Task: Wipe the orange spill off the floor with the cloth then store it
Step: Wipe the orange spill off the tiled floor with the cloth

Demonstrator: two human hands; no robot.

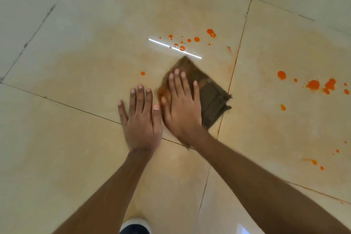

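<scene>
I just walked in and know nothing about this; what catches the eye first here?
Bright orange drops dot the pale floor tiles, one cluster just beyond the hands, another far to the right. The right hand presses flat on a brown cloth, its near edge stained orange, while the left hand rests flat on the bare tile beside it.

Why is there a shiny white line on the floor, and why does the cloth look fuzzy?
Head view: the white line is glare, a light mirrored in the glossy beige floor tiles; the folded brown cloth and right hand on it are blurred; the left hand looks sharper.
</scene>
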